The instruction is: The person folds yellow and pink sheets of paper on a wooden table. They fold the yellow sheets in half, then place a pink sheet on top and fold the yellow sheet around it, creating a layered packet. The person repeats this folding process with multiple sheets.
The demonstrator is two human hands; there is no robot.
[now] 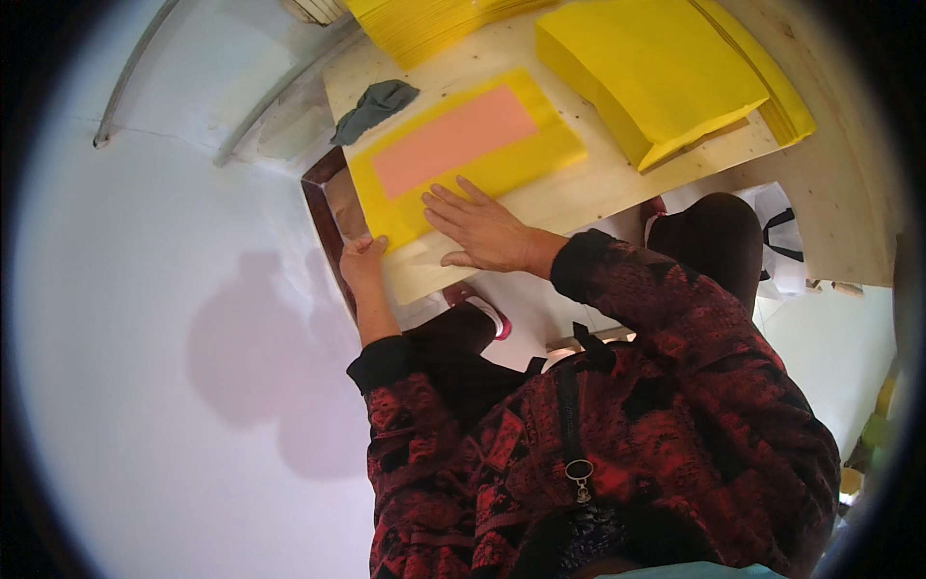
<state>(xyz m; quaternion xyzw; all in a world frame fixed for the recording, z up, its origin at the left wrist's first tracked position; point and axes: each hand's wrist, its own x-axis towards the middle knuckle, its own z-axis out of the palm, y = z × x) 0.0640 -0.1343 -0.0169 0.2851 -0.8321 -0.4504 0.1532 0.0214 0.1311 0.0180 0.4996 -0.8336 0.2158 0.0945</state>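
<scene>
A yellow paper sheet or flat paper piece (557, 145) lies on the wooden tabletop (532, 189), with a pink rectangle of paper (456, 141) flat on top of it. My left hand (365, 262) pinches the yellow paper's near left corner between thumb and fingers. My right hand (483, 228) rests palm down on the near edge of the yellow paper, its fingers spread and the tips just short of the pink rectangle. Nothing is held in it. Whether the yellow piece is one layer or folded, I cannot tell.
A crumpled grey-green cloth (376, 108) lies at the table's far left. Two yellow paper stacks stand behind: a tall one (651, 65) at right and another (427, 29) at the far edge. A white wall (145, 326) borders the left side. A white bag (781, 239) sits below at right.
</scene>
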